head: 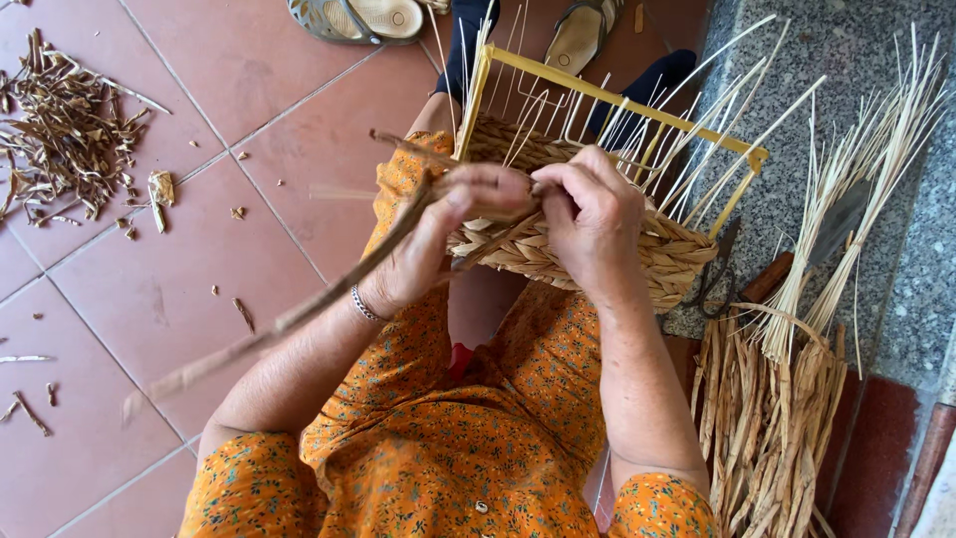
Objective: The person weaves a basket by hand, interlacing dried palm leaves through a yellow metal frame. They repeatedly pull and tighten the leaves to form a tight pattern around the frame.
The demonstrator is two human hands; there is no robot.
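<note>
Half-woven basket (pixel 558 234) on its yellow wire frame (pixel 607 100) rests on your lap, braced for reach; your left hand (pixel 438 239) pinches a long dried strand (pixel 299 314) taut, right hand (pixel 593 219) fingers curled closed on the weave rim.

The person wears a loose orange dress of thin fabric printed with small dark-green and white flowers (pixel 438 448), its short sleeves ending at five and seven o'clock, a slim beaded silver bracelet (pixel 364 305) circles the left wrist, and dark navy socks (pixel 466 45) cover both feet at twelve o'clock.
</note>
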